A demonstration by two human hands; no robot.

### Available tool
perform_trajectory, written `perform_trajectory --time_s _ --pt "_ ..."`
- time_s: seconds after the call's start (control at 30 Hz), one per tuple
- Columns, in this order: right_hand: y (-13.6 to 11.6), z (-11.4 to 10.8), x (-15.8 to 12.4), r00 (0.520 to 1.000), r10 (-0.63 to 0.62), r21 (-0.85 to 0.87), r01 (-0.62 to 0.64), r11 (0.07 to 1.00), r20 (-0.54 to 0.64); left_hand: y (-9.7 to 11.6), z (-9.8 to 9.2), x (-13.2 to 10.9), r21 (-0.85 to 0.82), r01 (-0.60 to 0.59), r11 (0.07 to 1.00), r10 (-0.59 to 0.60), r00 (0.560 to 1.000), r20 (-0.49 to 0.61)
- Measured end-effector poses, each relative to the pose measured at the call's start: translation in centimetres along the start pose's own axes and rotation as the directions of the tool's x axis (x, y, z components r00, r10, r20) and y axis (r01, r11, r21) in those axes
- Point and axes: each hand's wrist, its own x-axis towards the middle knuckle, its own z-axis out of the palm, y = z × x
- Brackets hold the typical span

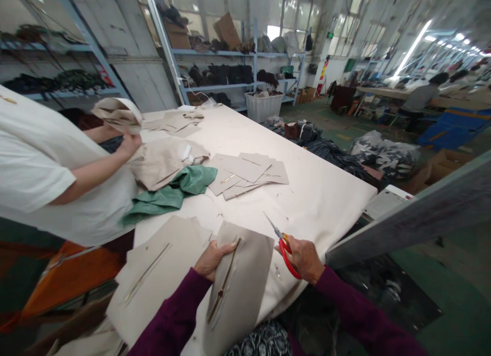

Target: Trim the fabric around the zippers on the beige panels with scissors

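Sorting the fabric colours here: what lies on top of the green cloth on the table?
A crumpled beige fabric pile lies over the upper edge of the green cloth; grey cut pieces sit beside it. How far the green runs beneath the pile is hidden.

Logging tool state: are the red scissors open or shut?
Shut, it seems: the scissors in the right hand show one thin point, no spread blades.

Both arms reach forward, left hand (211, 259) pinching shut, right hand (306, 258) seemingly clenched (purple sleeves)
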Motion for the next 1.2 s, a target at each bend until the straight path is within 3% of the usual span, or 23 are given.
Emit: perform_trajectory --time_s 0.1,0.37,0.63,1.07,1.2 --pt "-0.3 0.5 -0.4 0.999 -0.016 0.041 0.015 0.999 0.038 0.4 -0.8 0.2 -0.039 0.013 0.999 -0.015 0.999 -0.052" --pt "-3.5 1.1 0.1 0.99 -0.115 0.141 0.102 0.985 0.085 0.0 -1.5 0.4 -0.093 -0.001 0.996 -0.003 0.999 -0.048" --pt "-4.8 1.1 1.4 0.985 -0.154 0.05 0.15 0.987 0.077 0.5 -1.0 -0.2 -0.102 0.023 0.994 -0.031 0.997 -0.069" --pt "-4.6 1.0 1.1 0.973 -0.185 0.103 0.171 0.98 0.137 -0.1 -0.6 -0.2 -0.089 -0.045 0.995 0.044 0.999 -0.013" --pt "-3.9 1.2 0.8 0.976 -0.178 0.139 0.161 0.977 0.123 1.7 -0.7 -0.9 0.001 -0.036 0.999 0.036 0.999 -0.012"
